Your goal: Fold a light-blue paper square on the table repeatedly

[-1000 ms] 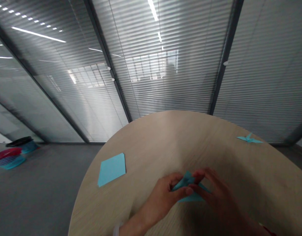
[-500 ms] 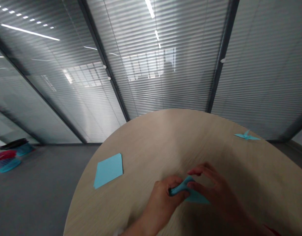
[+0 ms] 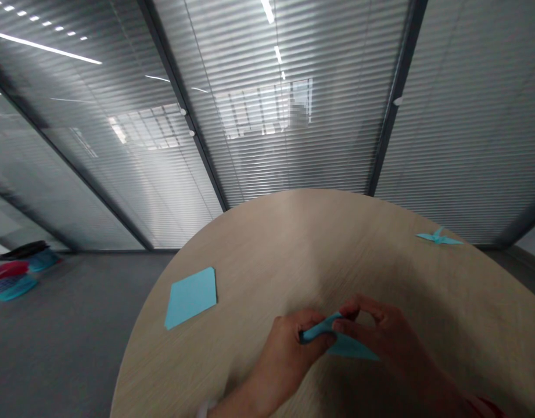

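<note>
Left hand (image 3: 288, 342): forearm in from the bottom edge, angled up and right, thumb and fingers closed in a pinch on the left end of the folded blue paper (image 3: 351, 347), which sits low and right of centre over the near part of the surface (image 3: 276, 255). Right hand (image 3: 391, 334): forearm angled up and left from bottom right, wrist bent, index arched, thumb and index tips nearly together on the paper's upper tip, other fingers mostly hidden. Flat blue paper (image 3: 191, 298) lies well left, folded blue figure (image 3: 439, 237) near the far right edge.
</note>
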### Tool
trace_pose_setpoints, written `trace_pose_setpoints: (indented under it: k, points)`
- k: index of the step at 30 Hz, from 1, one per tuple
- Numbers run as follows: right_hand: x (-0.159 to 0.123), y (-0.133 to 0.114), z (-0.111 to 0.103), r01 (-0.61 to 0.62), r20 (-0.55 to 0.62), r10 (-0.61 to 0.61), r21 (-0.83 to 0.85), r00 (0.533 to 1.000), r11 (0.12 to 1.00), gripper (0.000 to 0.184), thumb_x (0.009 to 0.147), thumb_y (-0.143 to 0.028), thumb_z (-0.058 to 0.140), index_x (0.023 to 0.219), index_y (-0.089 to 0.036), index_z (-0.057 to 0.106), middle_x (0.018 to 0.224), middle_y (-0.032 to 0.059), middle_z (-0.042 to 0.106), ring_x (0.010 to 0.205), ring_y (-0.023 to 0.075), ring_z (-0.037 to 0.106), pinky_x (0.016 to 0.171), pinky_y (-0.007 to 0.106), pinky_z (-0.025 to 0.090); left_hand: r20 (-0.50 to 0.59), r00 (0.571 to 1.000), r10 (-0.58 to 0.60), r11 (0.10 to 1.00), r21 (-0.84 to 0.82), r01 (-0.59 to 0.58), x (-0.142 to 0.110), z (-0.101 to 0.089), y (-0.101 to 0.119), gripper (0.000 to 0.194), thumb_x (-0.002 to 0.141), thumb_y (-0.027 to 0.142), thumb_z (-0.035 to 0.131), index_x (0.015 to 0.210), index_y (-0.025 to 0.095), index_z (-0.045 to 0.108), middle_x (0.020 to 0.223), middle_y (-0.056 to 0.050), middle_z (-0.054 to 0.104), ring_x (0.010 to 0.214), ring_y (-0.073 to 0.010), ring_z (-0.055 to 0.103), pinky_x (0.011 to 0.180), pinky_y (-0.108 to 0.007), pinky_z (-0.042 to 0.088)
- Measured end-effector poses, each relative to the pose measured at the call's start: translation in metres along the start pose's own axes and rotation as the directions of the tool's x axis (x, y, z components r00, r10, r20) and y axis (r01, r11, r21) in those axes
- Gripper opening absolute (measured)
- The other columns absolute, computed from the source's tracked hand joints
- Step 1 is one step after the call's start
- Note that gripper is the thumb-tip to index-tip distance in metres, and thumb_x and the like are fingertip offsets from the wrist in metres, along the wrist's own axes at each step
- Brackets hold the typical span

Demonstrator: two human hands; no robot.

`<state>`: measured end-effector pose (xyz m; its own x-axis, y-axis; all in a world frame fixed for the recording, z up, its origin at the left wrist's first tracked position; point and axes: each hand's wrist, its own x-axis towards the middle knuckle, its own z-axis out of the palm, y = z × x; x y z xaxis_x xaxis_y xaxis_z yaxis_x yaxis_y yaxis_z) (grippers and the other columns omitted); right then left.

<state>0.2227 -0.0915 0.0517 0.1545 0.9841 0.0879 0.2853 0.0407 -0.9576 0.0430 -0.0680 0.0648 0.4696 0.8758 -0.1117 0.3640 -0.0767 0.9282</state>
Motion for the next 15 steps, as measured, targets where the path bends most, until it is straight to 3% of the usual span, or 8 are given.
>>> trace_pose_setpoints:
  k: [15]
  points:
    - [0.002,0.0021,-0.0022,0.04,0.022,-0.039,-0.027,0.999,0.999,0.013,0.067,-0.038,0.071,0.064,-0.025,0.074,0.061,-0.0023,0.073,0.06,0.0209,0.069,0.054,0.028,0.053,0.005,1.0,-0.018,1.0,-0.022,0.018,0.0002,0.0011,0.0038,0.014,0.078,0.028,0.066,0.081,0.019,0.076,0.069,0.002,0.063,0.065,-0.014,0.052,0.059,-0.024,0.036]
